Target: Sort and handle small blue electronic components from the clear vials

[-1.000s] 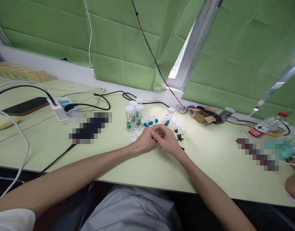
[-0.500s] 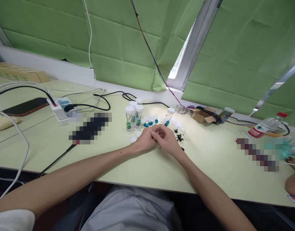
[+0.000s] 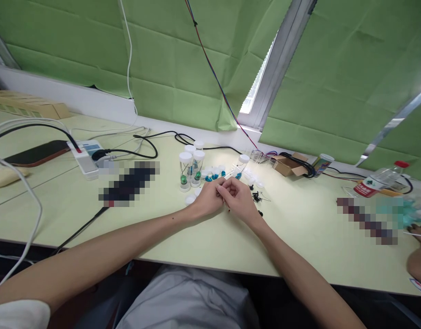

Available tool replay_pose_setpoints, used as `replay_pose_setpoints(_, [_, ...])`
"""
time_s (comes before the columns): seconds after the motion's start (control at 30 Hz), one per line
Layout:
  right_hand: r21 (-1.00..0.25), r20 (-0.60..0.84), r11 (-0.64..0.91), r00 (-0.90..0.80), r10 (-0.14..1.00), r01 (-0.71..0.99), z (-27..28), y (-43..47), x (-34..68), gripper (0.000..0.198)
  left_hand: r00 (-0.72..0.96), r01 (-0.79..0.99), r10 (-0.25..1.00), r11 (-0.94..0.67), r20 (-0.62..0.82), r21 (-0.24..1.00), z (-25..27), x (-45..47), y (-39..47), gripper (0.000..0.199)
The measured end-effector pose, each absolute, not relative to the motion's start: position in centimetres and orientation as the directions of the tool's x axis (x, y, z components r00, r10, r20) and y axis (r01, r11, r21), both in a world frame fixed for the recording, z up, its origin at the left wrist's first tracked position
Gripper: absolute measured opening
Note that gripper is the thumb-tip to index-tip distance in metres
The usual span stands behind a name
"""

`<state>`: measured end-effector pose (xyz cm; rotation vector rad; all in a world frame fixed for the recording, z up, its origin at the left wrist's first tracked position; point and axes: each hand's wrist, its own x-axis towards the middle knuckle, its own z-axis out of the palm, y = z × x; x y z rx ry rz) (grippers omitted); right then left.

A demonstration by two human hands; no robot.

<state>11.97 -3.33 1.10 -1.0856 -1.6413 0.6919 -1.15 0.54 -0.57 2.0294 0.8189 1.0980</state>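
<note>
My left hand (image 3: 206, 201) and my right hand (image 3: 239, 198) rest together on the pale green table (image 3: 299, 237), fingers curled and fingertips touching. Whatever lies between the fingers is hidden. Just beyond them stand two clear vials (image 3: 185, 170) with white caps and green and blue parts inside. Loose blue components (image 3: 213, 176) lie behind my knuckles. Small black parts (image 3: 256, 196) lie to the right of my right hand, and a loose white cap (image 3: 189, 199) sits by my left hand.
A white power strip (image 3: 85, 157) with cables and a dark phone (image 3: 35, 153) lie at the left. A small cardboard box (image 3: 289, 164) and a water bottle (image 3: 378, 180) sit at the back right. Another person's hand (image 3: 419, 256) is at the right edge.
My fingertips have shifted slightly against each other; both hands stay in the same spot on the table.
</note>
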Motion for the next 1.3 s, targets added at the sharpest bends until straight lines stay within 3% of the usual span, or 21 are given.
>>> replay_pose_setpoints(0.4, [-0.840, 0.429, 0.434, -0.089, 0.899, 0.326, 1.03, -3.30, 11.94, 0.033, 0.425, 0.208, 0.774, -0.587, 0.469, 0.782, -0.46, -1.16, 0.51, 0.019])
replay_pose_setpoints(0.87, [-0.903, 0.381, 0.397, -0.122, 0.917, 0.164, 0.89, -2.99, 12.11, 0.036, 0.432, 0.116, 0.804, -0.500, 0.409, 0.858, 0.03, -0.98, -0.02, 0.012])
replay_pose_setpoints(1.3, [-0.903, 0.397, 0.413, -0.142, 0.907, 0.114, 1.10, -2.98, 11.97, 0.028, 0.412, 0.142, 0.800, -0.529, 0.436, 0.837, -0.20, -1.07, 0.16, 0.014])
